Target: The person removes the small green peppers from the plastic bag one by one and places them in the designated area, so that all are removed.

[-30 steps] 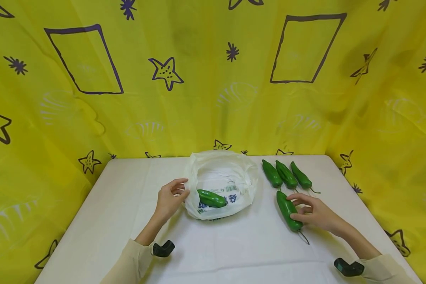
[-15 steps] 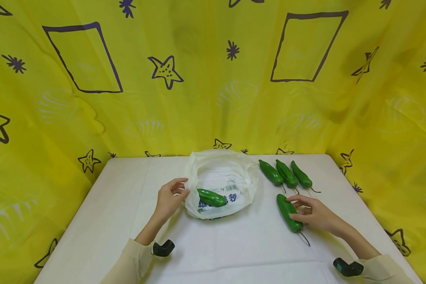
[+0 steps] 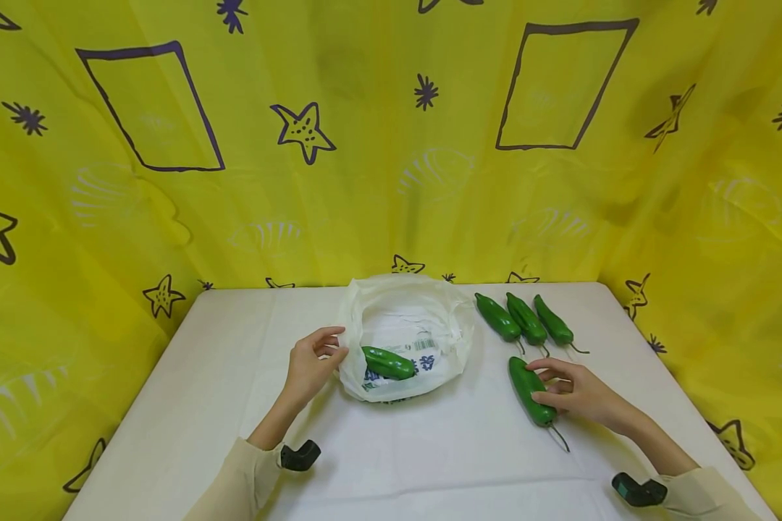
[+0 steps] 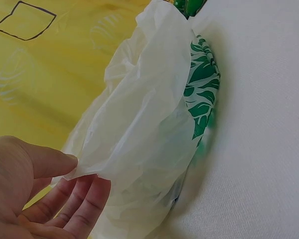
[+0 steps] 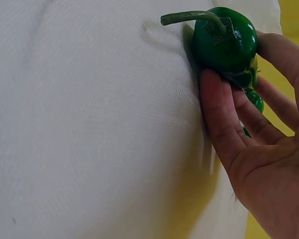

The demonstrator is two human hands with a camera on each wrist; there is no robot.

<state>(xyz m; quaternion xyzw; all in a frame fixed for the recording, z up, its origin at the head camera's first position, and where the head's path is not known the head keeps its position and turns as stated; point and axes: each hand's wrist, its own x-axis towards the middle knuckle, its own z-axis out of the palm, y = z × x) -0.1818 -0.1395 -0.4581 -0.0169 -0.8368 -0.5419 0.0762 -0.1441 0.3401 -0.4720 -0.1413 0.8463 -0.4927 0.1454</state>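
Green pepper (image 3: 525, 385), right of centre, lower half of head frame: held by right hand (image 3: 583, 393), thumb and fingers parted only by its girth, one to each side. Pepper lies on the left of that hand; long axis slants steeply from upper left to lower right, stem lowest. Plastic bag (image 3: 430, 385), frame centre, is leftward and apart; judged by eye, the axis line passes right of its mouth. Left hand (image 3: 310, 369), farther from the pepper, pinches the bag's left rim. Clearance under pepper: cannot tell.
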